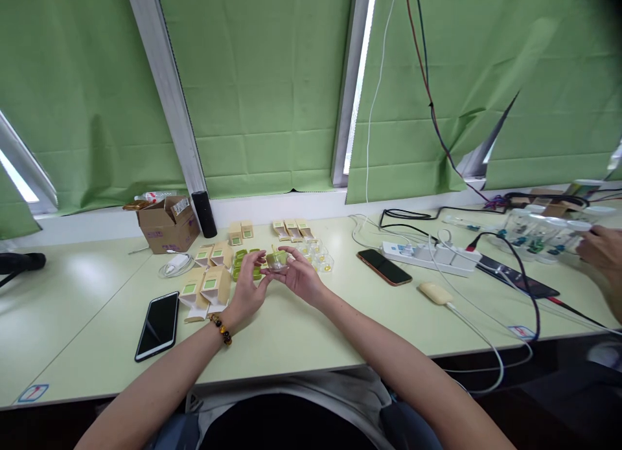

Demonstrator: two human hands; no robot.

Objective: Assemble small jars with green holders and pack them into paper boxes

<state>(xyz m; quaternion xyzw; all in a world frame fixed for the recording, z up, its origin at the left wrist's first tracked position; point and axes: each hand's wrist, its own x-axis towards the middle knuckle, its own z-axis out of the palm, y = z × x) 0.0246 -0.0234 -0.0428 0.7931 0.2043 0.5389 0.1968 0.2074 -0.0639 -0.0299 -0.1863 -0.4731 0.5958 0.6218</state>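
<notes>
your left hand (250, 281) and right hand (301, 278), fingers part-curled, grip the small green-topped clear cup (276, 261) above the tabletop (291, 327), between its front and rear edges, apparently for a two-handed adjustment step, so the next move should call for level support and light pressure.

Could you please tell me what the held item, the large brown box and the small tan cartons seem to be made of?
Held item: clear plastic or possibly glass, smooth; it looks see-through, with a greenish tint.
Large brown box: most likely cardboard, matte, with creased, folded flaps.
Small tan cartons: apparently thin card, fairly matte, with crisp folds and pale flaps.
</notes>
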